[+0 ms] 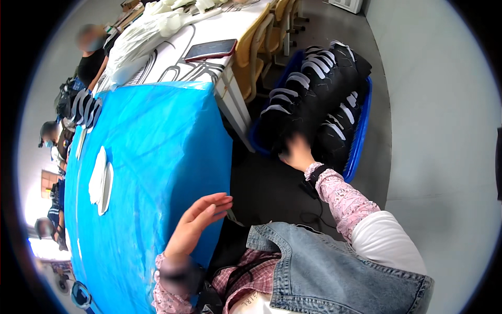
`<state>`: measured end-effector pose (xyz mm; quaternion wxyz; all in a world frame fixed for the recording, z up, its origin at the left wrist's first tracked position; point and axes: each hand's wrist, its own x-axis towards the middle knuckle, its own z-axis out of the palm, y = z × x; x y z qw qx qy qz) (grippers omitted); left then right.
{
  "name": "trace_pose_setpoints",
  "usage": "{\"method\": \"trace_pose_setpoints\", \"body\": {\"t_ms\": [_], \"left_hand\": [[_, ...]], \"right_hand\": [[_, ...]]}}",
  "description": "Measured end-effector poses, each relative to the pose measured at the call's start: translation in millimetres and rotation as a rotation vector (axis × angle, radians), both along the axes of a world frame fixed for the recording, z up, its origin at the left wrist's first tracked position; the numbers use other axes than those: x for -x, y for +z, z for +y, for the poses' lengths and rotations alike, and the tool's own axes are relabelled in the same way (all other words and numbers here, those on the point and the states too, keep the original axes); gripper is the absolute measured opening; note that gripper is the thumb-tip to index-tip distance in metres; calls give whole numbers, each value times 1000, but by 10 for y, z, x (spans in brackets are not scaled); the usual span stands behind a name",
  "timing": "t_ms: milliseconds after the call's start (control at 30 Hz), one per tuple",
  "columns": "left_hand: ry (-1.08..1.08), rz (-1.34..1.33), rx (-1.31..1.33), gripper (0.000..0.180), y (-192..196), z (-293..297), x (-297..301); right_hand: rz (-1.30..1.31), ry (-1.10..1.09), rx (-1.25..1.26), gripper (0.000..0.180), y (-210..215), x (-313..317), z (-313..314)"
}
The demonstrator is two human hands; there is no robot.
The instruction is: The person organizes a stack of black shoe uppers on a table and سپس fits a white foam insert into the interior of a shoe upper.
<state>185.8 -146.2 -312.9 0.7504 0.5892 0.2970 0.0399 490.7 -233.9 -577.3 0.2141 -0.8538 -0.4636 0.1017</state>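
right hand — blurred, grip unclear — at near end of blue crate holding white-strapped black shoes | left hand raised, fingers extended, beside blue-covered surface | on it: flat white pieces | dark phone on patterned white surface beyond, yellowish chairs alongside

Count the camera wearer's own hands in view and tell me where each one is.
2. The left hand is empty, beside the blue sheet; the right hand is at the near end of the blue basket, by the black shoes, its fingers partly hidden or blurred.
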Motion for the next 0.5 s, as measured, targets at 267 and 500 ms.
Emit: {"method": "trace_pose_setpoints", "body": {"t_ms": [267, 500], "left_hand": [[294, -94, -275, 33, 300, 174, 508], [161, 391, -1282, 62, 271, 330, 1055]], "right_hand": [[46, -67, 162, 66, -235, -50, 201], [181, -455, -544, 40, -30, -759, 358]]}}
